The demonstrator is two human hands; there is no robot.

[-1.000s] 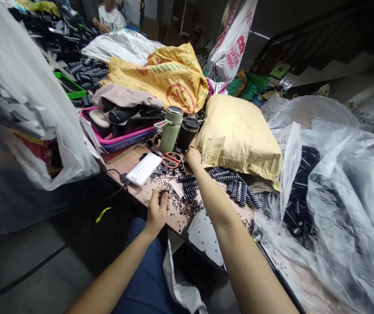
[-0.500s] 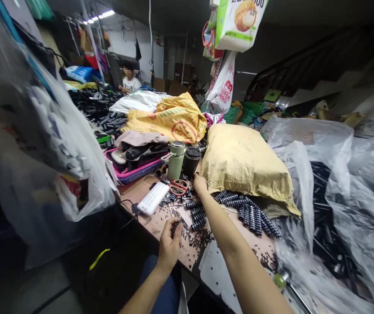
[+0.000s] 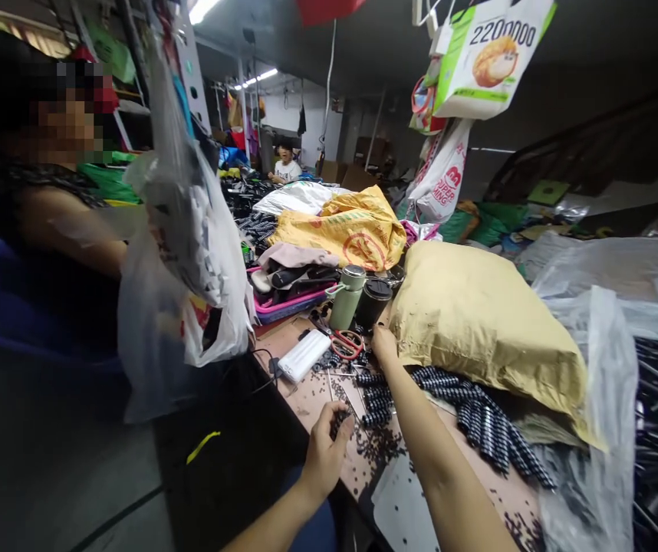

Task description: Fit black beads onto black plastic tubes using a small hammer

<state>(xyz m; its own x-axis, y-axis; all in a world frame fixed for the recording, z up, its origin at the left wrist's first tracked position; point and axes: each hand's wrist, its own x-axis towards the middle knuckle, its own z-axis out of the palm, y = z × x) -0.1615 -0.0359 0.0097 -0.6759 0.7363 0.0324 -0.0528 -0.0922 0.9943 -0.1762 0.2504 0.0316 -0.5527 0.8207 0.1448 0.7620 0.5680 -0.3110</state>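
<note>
My left hand (image 3: 327,446) is over the front edge of the table, its fingers curled round small black pieces (image 3: 338,420). Stretched farther out, my right hand (image 3: 385,346) is beside a black lidded cup (image 3: 373,300) and the yellow sack; its fingers look closed, and what they hold, if anything, is hidden. Between the hands lie rows of black ribbed rods (image 3: 377,402) and thin metal sticks. Loose black bits (image 3: 372,445) are scattered on the tabletop. Red-handled scissors (image 3: 347,345) and a white power bank (image 3: 304,356) lie left of my right hand.
A full yellow sack (image 3: 478,307) stands at the right, with more ribbed rods (image 3: 487,425) along its front. A green bottle (image 3: 347,299) and a pink-rimmed basket (image 3: 291,307) stand behind. Plastic bags hang at the left, near a seated person (image 3: 70,215); another person sits far back.
The view has swung left, so the seated person at the left now shows and the table appears farther right. Both hands keep about the same places over the table.
</note>
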